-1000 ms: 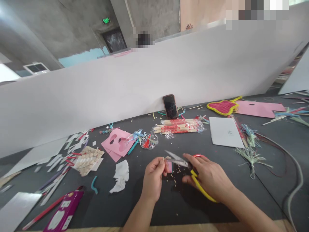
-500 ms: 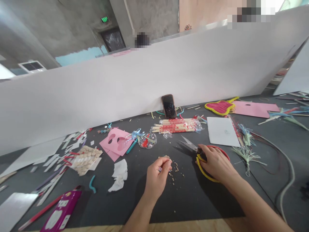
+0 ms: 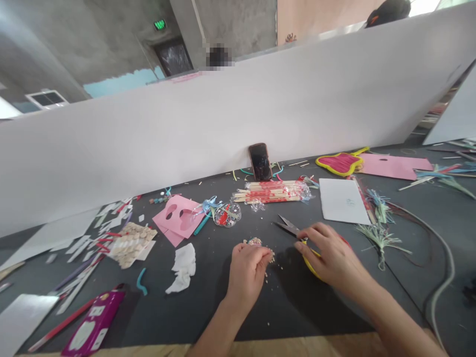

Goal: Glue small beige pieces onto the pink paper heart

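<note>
My left hand (image 3: 248, 270) rests on the dark table with its fingers curled under, fingertips at a small heap of pale crumbs and bits (image 3: 256, 243). What it pinches, if anything, is hidden. My right hand (image 3: 332, 258) lies flat with fingers stretched out over the yellow and red handles of the scissors (image 3: 287, 227). The scissors lie on the table, their blades pointing left and slightly apart.
A phone (image 3: 260, 162) leans on the white partition. Nearby lie a pack of sticks (image 3: 273, 192), pink paper with cut-outs (image 3: 180, 218), a white sheet (image 3: 344, 201), crumpled tissue (image 3: 184, 267), a magenta box (image 3: 92, 327), straw bundles and a cable (image 3: 442, 258).
My right hand carried the scissors away from my left hand, laid them on the table to the right and flattened over the handles. My left hand dropped to the crumbs.
</note>
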Demonstrator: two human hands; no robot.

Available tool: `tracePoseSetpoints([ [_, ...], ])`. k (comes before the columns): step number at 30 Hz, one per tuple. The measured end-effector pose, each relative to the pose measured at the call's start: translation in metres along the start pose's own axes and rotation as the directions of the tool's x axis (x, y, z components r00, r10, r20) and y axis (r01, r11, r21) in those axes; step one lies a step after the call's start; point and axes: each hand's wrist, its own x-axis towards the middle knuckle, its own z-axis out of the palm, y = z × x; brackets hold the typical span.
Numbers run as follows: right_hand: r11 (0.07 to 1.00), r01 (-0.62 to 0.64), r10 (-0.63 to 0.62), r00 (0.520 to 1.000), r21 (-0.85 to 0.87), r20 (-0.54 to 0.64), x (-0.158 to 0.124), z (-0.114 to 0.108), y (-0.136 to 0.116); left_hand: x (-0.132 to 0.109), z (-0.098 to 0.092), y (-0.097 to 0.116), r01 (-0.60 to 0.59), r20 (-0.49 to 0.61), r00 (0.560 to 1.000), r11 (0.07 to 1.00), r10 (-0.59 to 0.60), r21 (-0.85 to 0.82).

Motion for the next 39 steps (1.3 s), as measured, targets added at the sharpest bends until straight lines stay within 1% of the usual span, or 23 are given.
tracePoseSetpoints([
  [1, 0.99, -0.011, 0.002, 0.998, 0.142, 0.062, -0.001, 0.001, -0.008, 0.0, 0.0, 0.001, -0.017, 0.011, 1.0, 1.0, 0.017, -0.001],
  [2, 0.968, -0.035, -0.003, 0.989, 0.25, 0.15, -0.001, 0.002, -0.014, 0.0, 0.001, 0.001, -0.033, 0.023, 0.999, 0.999, 0.033, 0.001],
  [3, 0.946, -0.061, -0.011, 0.975, 0.317, 0.222, -0.002, 0.005, -0.02, -0.001, 0.001, 0.002, -0.046, 0.032, 0.998, 0.999, 0.046, 0.005],
  [4, 0.93, -0.083, -0.017, 0.964, 0.359, 0.267, -0.003, 0.008, -0.024, -0.001, 0.002, 0.002, -0.059, 0.037, 0.998, 0.998, 0.058, 0.012],
  [6, 0.906, -0.102, -0.032, 0.951, 0.41, 0.307, -0.004, 0.015, -0.027, -0.002, 0.002, 0.001, -0.084, 0.033, 0.996, 0.996, 0.083, 0.03],
  [11, 0.859, -0.114, -0.063, 0.944, 0.499, 0.323, -0.005, 0.024, -0.025, -0.003, 0.003, 0.0, -0.126, 0.028, 0.992, 0.989, 0.124, 0.071],
  [14, 0.84, -0.117, -0.055, 0.953, 0.53, 0.297, -0.004, 0.024, -0.027, -0.003, 0.002, 0.003, -0.111, 0.045, 0.993, 0.991, 0.108, 0.071],
  [18, 0.781, -0.13, -0.055, 0.96, 0.61, 0.275, -0.005, 0.023, -0.034, -0.002, -0.002, 0.007, -0.066, 0.077, 0.995, 0.998, 0.067, -0.006],
  [20, 0.742, -0.131, -0.067, 0.961, 0.658, 0.267, -0.006, 0.023, -0.038, -0.002, -0.004, 0.008, -0.07, 0.063, 0.995, 0.995, 0.074, -0.066],
  [21, 0.737, -0.124, -0.069, 0.964, 0.665, 0.256, -0.007, 0.023, -0.039, -0.002, -0.004, 0.008, -0.072, 0.049, 0.996, 0.994, 0.076, -0.084],
  [23, 0.779, -0.089, -0.07, 0.971, 0.621, 0.228, -0.006, 0.021, -0.039, -0.002, -0.004, 0.007, -0.057, 0.019, 0.998, 0.994, 0.059, -0.093],
  [25, 0.866, -0.027, -0.073, 0.981, 0.5, 0.179, -0.003, 0.019, -0.032, -0.002, -0.004, 0.004, -0.017, -0.015, 1.0, 0.996, 0.016, -0.088],
  [27, 0.944, 0.033, -0.068, 0.993, 0.328, 0.098, 0.0, 0.017, -0.017, -0.002, -0.003, 0.002, 0.021, -0.051, 0.998, 0.995, -0.026, -0.098],
  [28, 0.973, 0.043, -0.054, 0.998, 0.228, 0.042, 0.002, 0.016, -0.008, -0.002, -0.002, 0.001, 0.037, -0.07, 0.997, 0.994, -0.045, -0.107],
  [30, 1.0, 0.024, -0.024, 0.999, -0.001, -0.035, 0.004, 0.014, 0.012, -0.002, -0.002, -0.002, 0.073, -0.098, 0.991, 0.988, -0.087, -0.136],
  [32, 0.985, -0.026, 0.024, 1.0, -0.169, -0.012, 0.004, 0.013, 0.029, -0.002, -0.002, -0.004, 0.118, -0.123, 0.982, 0.978, -0.14, -0.175],
  [33, 0.977, -0.041, 0.046, 0.999, -0.21, 0.018, 0.003, 0.012, 0.035, -0.002, -0.003, -0.006, 0.141, -0.138, 0.976, 0.97, -0.169, -0.197],
  [35, 0.97, -0.053, 0.073, 0.995, -0.239, 0.075, 0.001, 0.012, 0.041, -0.001, -0.005, -0.008, 0.182, -0.17, 0.96, 0.955, -0.224, -0.233],
  [39, 0.952, -0.092, 0.135, 0.982, -0.293, 0.128, -0.001, 0.01, 0.043, 0.001, -0.008, -0.009, 0.227, -0.206, 0.937, 0.94, -0.282, -0.255],
])
